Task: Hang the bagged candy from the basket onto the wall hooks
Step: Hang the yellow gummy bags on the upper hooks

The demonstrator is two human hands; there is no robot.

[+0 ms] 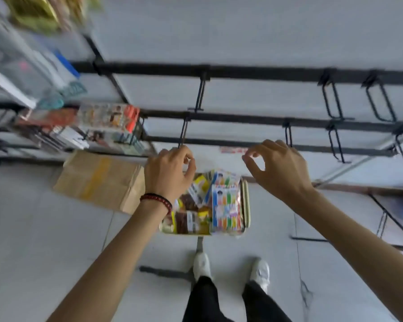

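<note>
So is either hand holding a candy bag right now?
No bag is held. The left hand is closed at the tip of a hook; the right hand is open and empty. The bags remain in the basket.

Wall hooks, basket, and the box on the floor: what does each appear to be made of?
Wall hooks: thin black looped rod, probably painted metal wire. Basket: pale, smooth rim, likely plastic, though blur leaves it open. Box: matte brown with a tape strip, looks like cardboard.
</note>
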